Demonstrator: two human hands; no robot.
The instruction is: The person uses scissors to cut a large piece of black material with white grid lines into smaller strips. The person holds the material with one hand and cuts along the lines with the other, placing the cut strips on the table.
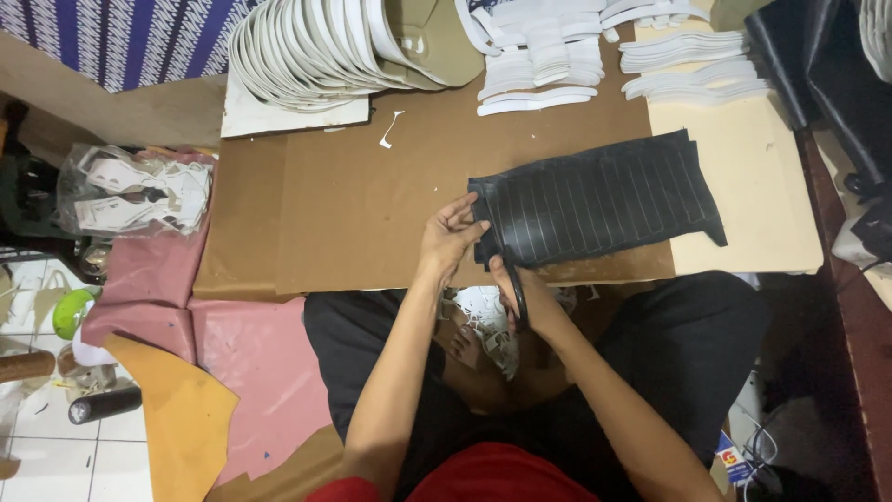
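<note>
A black sheet of material (599, 200) marked with thin pale lines lies on the brown cardboard work surface (372, 195). My left hand (449, 237) pinches the sheet's left edge near its lower corner. My right hand (520, 293) grips black scissors (514, 279) just below that edge, the blades pointing up into the sheet. Both forearms reach forward from my lap.
Stacks of white cut shapes (316, 46) and white strips (692, 60) lie at the back of the board. A clear bag of white pieces (139, 191) sits at left, above pink sheets (260, 363) and an orange sheet (181, 418). White scraps (483, 321) lie in my lap.
</note>
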